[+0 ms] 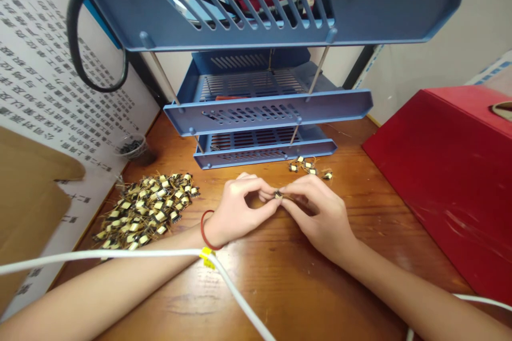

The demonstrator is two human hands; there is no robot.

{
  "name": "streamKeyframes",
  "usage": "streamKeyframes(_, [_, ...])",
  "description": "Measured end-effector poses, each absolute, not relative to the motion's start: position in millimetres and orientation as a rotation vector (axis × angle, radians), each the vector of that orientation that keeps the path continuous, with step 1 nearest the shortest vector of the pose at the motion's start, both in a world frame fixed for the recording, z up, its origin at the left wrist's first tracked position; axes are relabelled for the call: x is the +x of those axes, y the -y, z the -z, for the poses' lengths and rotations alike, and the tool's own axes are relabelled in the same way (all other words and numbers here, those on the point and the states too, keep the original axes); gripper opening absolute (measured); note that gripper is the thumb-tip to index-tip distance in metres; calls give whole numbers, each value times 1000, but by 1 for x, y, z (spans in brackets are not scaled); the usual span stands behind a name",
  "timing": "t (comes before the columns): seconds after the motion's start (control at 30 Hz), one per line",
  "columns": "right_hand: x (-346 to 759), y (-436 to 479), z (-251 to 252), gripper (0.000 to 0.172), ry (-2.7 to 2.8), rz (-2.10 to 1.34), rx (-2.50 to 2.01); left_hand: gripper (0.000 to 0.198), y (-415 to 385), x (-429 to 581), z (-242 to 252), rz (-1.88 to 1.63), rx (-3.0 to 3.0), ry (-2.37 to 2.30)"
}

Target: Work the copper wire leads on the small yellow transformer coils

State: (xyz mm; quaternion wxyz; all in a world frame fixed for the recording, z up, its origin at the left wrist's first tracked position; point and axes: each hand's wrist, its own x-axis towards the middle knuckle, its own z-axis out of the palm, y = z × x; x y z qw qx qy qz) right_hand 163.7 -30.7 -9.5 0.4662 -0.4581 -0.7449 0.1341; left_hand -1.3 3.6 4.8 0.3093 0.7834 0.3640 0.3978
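My left hand (pixel 236 208) and my right hand (pixel 316 213) meet above the wooden desk (pixel 256 287). Their fingertips pinch a tiny wire-wound transformer coil (pixel 278 194) from both sides, and the fingers hide most of it. To the left of my left hand lies a large heap of similar coils (pixel 146 210), with yellow tape bands, black bases and thin copper leads. A small group of such coils (pixel 308 168) lies beyond my right hand, their leads tangled.
A tiered blue slotted tray rack (pixel 260 112) stands at the back of the desk. A clear cup of dark bits (pixel 134 148) is at the back left, beside a printed text poster (pixel 64 90). A red box (pixel 440 181) fills the right. A white cable (pixel 100 254) crosses my left forearm.
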Motion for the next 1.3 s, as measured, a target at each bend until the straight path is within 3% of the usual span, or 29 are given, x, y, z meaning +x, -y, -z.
streamKeyframes(0.13, [165,29,9,29,1793,-455,-1187,9,-4,-1,-5,-1020,1983,-976])
streamKeyframes(0.53, [164,30,4,19,1763,-426,-1114,21,-11,-1,-3,-852,1626,-806])
streamKeyframes(0.83, [162,34,4,17,1738,-351,-1206,25,-8,8,-1,-809,1703,-835])
streamKeyframes(1.17, [168,28,2,17,1682,-266,-1203,17,5,36,-2,-1067,1294,-992])
streamKeyframes(1.3, [170,29,0,20,1694,-329,-1145,19,9,39,-1,-1066,945,-852])
